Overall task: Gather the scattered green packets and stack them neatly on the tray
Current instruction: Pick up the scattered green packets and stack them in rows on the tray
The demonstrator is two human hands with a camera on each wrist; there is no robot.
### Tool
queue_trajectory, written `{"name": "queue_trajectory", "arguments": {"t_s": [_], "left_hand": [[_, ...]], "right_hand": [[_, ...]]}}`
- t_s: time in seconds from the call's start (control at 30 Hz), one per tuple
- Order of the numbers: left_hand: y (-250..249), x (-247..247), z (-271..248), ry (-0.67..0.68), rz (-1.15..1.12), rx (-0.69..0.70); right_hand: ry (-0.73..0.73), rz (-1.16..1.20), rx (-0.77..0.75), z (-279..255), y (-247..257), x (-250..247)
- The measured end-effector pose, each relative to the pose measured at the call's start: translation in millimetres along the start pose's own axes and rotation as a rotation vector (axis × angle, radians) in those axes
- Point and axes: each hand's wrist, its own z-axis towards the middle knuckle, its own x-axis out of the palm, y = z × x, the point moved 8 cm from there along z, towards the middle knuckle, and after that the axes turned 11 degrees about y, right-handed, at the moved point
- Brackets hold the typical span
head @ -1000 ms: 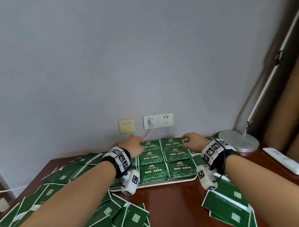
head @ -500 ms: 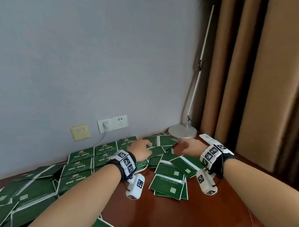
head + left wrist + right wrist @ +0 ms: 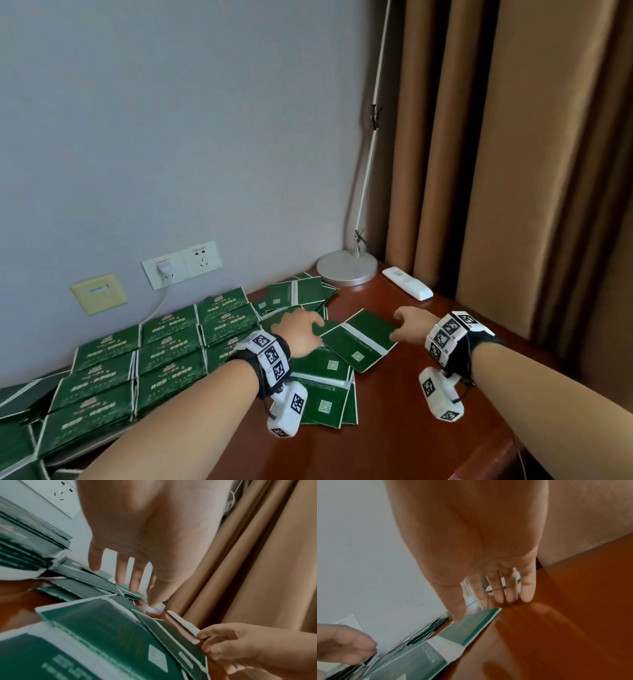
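Green packets (image 3: 164, 346) lie in neat rows of stacks on the tray (image 3: 17, 574) at the left. To the right of it a loose pile of packets (image 3: 325, 387) is spread over the brown table (image 3: 411, 428). My left hand (image 3: 310, 325) hovers over the pile's far part with straight fingers (image 3: 133, 582) that point down at the packets. My right hand (image 3: 399, 325) reaches the right edge of the top packet (image 3: 359, 339). Its thumb (image 3: 458, 618) rests on that packet (image 3: 471, 627) and its straight fingertips (image 3: 505, 599) touch the table beyond the corner.
A lamp base (image 3: 346, 267) and a white remote (image 3: 407, 287) sit at the back right by the brown curtain (image 3: 513, 171). Wall sockets (image 3: 181, 265) with a plugged cable are behind the tray. More loose packets (image 3: 13, 404) lie at the far left.
Both hands left the stacks on the tray and moved right to the loose pile. The head view swung right with them. The right hand now touches the top packet's edge.
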Motion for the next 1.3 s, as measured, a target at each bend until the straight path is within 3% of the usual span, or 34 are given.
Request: {"name": "queue_trajectory", "arguments": {"t_s": [0.5, 0.73, 1.1, 1.2, 1.3], "left_hand": [[22.2, 1.5, 20.8, 0.036, 0.072, 0.011], [18.1, 2.6, 23.3, 0.038, 0.093, 0.008], [-10.8, 3.6, 38.6, 0.069, 0.130, 0.043], [-16.1, 6.1, 40.2, 0.086, 0.161, 0.046], [-19.5, 7.8, 40.8, 0.108, 0.191, 0.038]], "right_hand": [[0.022, -0.218, 0.124, 35.9, 19.1, 7.7], [0.042, -0.117, 0.119, 29.3, 13.3, 2.7], [-0.234, 0.028, -0.039, -1.1, -4.7, -48.3], [-0.197, -0.013, -0.092, -4.3, -2.9, -43.1], [-0.063, -0.025, -0.149, -6.8, -1.2, -27.7]]}}
